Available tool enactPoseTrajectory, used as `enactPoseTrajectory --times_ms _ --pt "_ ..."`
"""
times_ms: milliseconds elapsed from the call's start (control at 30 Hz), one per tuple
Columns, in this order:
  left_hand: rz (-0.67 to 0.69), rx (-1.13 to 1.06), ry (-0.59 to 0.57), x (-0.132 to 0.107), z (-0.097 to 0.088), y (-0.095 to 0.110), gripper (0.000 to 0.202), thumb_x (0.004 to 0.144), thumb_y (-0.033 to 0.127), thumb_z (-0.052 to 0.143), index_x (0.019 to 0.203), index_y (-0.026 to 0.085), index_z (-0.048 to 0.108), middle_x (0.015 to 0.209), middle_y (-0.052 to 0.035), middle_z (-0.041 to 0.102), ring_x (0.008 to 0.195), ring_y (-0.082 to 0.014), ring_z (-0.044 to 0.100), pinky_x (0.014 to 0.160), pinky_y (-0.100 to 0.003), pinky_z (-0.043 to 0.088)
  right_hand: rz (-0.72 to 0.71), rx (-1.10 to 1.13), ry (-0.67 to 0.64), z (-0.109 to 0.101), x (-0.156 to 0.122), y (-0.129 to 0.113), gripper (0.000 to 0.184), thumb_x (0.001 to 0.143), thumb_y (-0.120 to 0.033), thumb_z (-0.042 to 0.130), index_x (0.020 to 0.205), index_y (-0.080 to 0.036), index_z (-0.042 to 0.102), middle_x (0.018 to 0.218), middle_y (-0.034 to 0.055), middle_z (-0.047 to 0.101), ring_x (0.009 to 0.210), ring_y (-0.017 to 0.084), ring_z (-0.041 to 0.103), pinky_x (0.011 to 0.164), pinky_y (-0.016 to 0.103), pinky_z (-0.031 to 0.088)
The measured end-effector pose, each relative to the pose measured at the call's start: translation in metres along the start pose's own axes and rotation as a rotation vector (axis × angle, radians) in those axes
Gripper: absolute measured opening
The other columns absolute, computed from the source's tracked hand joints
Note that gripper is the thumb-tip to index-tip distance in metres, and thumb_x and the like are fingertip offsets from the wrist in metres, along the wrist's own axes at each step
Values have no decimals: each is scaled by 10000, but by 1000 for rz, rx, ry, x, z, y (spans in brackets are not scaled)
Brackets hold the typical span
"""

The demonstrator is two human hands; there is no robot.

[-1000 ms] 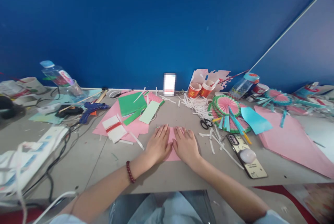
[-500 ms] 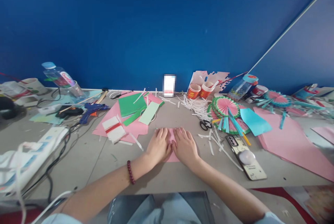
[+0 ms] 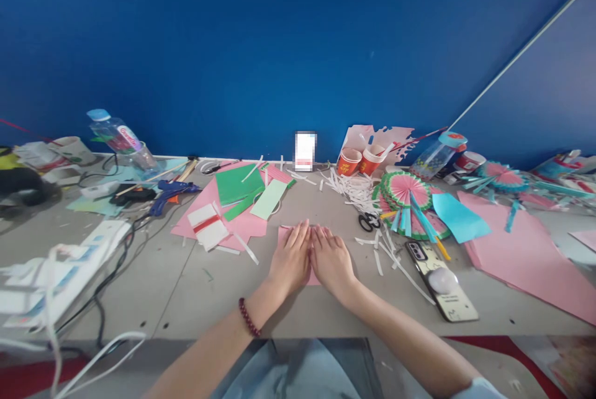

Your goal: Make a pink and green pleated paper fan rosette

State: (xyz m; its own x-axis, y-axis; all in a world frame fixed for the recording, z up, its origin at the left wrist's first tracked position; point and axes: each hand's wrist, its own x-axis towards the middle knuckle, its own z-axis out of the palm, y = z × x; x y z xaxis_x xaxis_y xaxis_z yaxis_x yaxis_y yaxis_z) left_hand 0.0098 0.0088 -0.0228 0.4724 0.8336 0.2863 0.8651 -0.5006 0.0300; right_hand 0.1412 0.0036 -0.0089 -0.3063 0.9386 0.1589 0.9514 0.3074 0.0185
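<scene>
A small piece of pink paper [image 3: 315,278] lies on the grey table near its front edge, mostly covered by my hands. My left hand [image 3: 291,259] rests flat on it, fingers stretched away from me, with a dark red bead bracelet [image 3: 249,317] on the wrist. Beside it, my right hand [image 3: 331,260] also presses flat on the paper. The two hands meet over its middle, thumbs side by side. Whether the paper is folded under the palms is hidden. Black-handled scissors [image 3: 369,221] lie to the right of my right hand.
Pink, green and white papers [image 3: 239,187] lie to the left, with a blue glue gun [image 3: 171,195] beyond. White paper strips [image 3: 354,191], pleated paper fans [image 3: 408,192], paper cups [image 3: 349,162] and a patterned phone [image 3: 442,283] are to the right. A power strip [image 3: 69,275] sits far left.
My left hand has slid right until it touches my right hand, uncovering the paper's left corner. My right hand stays in nearly the same place.
</scene>
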Motion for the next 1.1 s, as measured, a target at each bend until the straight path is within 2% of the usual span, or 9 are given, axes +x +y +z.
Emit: enactPoseTrajectory --times_ms 100,333,667,900,1100 --pt "22 -40 -12 1 3 -2 507 896 225 301 1380 80 342 1447 -123 362 1358 -208 271 1101 -372 239 5 9 -14 -1 1 -1 444 895 -176 388 1326 -99 458 1376 146 450 1229 271 447 939 398 372" --pt "-44 -61 -25 1 0 1 486 891 237 317 1341 76 410 1405 -130 424 1331 -217 332 1098 -389 251 -3 -2 -43 -2 2 -2 473 879 -177 411 1338 -67 436 1375 173 438 1240 292 438 959 439 352" --pt "-78 -50 5 0 -9 2 480 888 234 310 1342 115 416 1366 -140 472 1292 -242 388 1110 -510 160 -1 -8 -39 -6 2 -2 466 890 -214 396 1332 -73 445 1371 178 441 1225 295 452 960 455 346" --pt "-150 -37 -38 -2 -15 2 469 875 194 321 1322 110 438 1373 -151 459 1271 -269 416 1054 -525 251 4 -11 -41 -3 2 -2 475 874 -172 382 1335 -71 440 1379 167 437 1230 294 442 970 460 328" --pt "-169 -28 -31 -2 -13 2 494 867 169 311 1350 112 402 1343 -165 489 1265 -273 425 1031 -513 295 -4 -21 -37 -2 1 -1 476 873 -170 391 1340 -89 434 1383 171 431 1232 290 439 966 455 324"
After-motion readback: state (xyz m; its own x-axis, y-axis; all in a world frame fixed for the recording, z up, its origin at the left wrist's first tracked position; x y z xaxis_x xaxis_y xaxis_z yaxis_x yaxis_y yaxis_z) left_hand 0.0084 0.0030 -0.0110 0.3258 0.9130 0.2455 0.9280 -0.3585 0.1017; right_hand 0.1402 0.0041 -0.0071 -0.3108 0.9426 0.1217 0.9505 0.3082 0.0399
